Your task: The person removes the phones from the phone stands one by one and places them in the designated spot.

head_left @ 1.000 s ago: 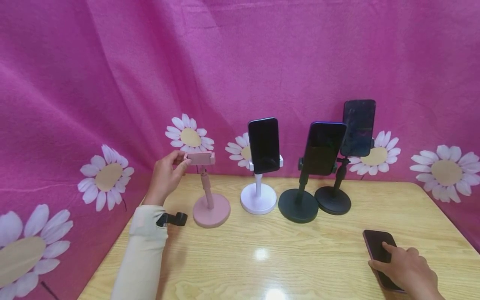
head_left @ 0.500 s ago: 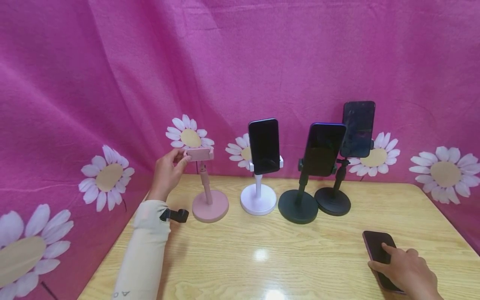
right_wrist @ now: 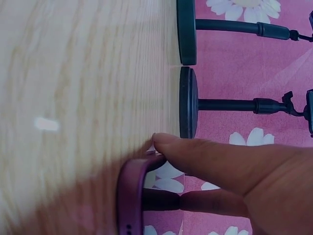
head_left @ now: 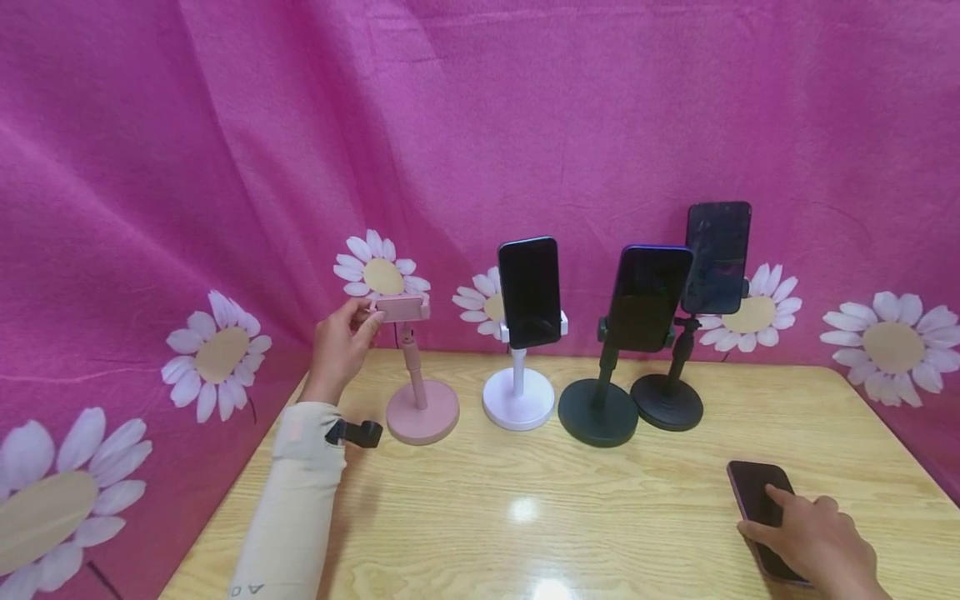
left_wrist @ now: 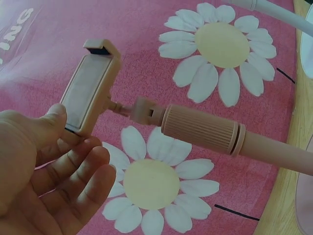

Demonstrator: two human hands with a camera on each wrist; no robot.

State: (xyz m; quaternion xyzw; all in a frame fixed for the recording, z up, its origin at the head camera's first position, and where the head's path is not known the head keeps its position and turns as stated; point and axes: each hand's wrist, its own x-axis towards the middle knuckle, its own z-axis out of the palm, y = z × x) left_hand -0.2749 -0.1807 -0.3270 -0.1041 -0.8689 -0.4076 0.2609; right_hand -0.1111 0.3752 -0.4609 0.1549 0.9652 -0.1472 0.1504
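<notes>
My left hand [head_left: 341, 350] pinches the near-left end of the clamp [head_left: 401, 308] on a pink phone stand [head_left: 423, 412], thumb in front and fingers behind. In the left wrist view the clamp's padded face shows bare, its far hook [left_wrist: 102, 47] standing out, and the lower fingers hang loosely curled. At the front right my right hand [head_left: 821, 533] holds a dark phone [head_left: 750, 483] with a purple-pink edge, lying flat on the table. The thumb is at its left edge and the index fingertip touches the screen; the other fingers are hidden.
A white stand [head_left: 517, 404] and two black stands [head_left: 597, 417] [head_left: 667, 404] stand along the back, each bearing an upright phone. A pink flowered cloth [head_left: 600, 108] hangs behind the wooden table [head_left: 450, 517]. A black wrist camera [head_left: 363, 433] sticks out from the left sleeve.
The pink stand's base and clamp have shifted slightly back, with my left hand moving along. My right hand and the phone under it have stayed in place.
</notes>
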